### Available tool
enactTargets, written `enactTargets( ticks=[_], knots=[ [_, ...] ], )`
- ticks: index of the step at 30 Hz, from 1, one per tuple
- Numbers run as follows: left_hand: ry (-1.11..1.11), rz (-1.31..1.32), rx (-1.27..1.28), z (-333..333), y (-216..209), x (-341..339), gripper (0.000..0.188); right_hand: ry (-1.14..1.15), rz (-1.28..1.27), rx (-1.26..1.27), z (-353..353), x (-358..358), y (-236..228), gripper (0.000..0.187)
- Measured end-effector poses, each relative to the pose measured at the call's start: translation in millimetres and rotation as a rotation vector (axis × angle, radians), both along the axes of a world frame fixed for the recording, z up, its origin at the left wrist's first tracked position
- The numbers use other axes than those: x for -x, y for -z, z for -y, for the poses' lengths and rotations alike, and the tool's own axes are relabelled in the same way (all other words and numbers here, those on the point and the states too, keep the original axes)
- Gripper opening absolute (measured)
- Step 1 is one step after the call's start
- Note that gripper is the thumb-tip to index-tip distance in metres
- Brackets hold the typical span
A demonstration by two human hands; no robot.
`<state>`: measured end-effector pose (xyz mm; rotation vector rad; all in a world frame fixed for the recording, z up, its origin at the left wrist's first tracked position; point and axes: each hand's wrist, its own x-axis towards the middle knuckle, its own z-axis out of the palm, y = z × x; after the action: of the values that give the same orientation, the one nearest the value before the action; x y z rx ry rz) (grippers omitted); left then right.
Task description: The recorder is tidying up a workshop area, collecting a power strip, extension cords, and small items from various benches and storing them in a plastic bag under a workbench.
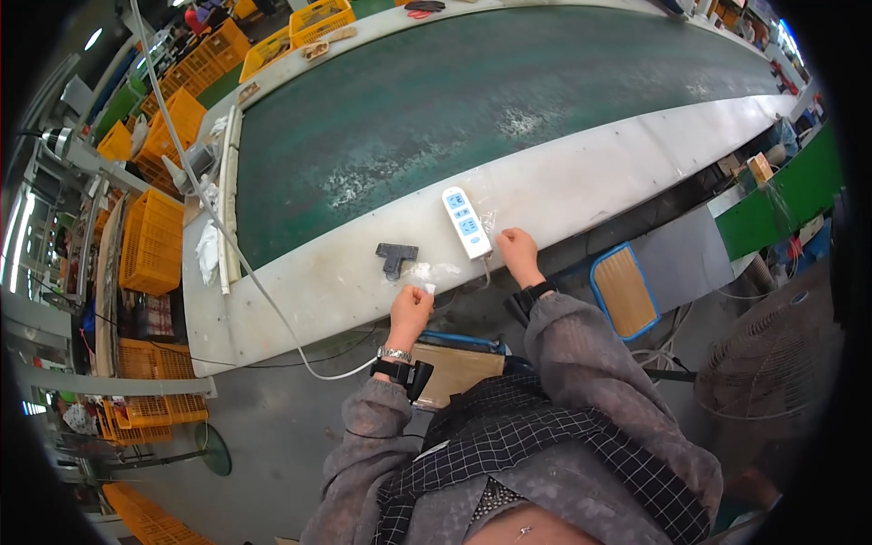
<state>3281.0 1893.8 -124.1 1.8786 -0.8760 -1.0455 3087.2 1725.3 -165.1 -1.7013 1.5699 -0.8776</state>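
Note:
My left hand (pixel 411 314) is closed at the front edge of the white work ledge, its fingertips pinching a small white scrap (pixel 429 288). Crumpled clear plastic (pixel 439 271) lies just beyond those fingertips. A dark grey T-shaped piece (pixel 396 259) rests flat on the ledge, a little farther off and to the left. Between my hands a white power strip (pixel 466 222) with blue-marked sockets lies at a slant, its cord running off the near edge. My right hand (pixel 520 255) is just right of the strip's near end, fingers pressed together; whatever they hold is too small to make out.
A green conveyor belt (pixel 490 100) runs beyond the white ledge (pixel 581 202). A white cable (pixel 243 250) hangs across the left side. Orange crates (pixel 152 241) stand at left. Wooden-topped stools (pixel 625 292) and a large fan (pixel 767 354) are on the near side.

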Motion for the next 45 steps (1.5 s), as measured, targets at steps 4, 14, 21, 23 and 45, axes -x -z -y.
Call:
enactTargets(
  ticks=[4, 14, 21, 23, 45],
  knots=[
    [-0.021, 0.041, 0.073, 6, 8, 11, 0.02, -0.06, 0.103, -0.349, 14, -18, -15, 0.028],
    [0.053, 0.513, 0.169, 19, 9, 61, 0.018, -0.078, -0.214, 0.022, 31, -23, 33, 0.023],
    [0.124, 0.231, -0.009, 16, 25, 73, 0.016, -0.292, 0.324, -0.528, 32, 4, -8, 0.025],
    [0.101, 0.171, -0.095, 14, 46, 76, 0.018, -0.123, 0.502, -0.545, 24, 13, -17, 0.021],
    [-0.467, -0.904, 0.125, 33, 116, 85, 0.034, -0.366, 0.529, -0.79, -64, 18, 38, 0.021]
  ],
)
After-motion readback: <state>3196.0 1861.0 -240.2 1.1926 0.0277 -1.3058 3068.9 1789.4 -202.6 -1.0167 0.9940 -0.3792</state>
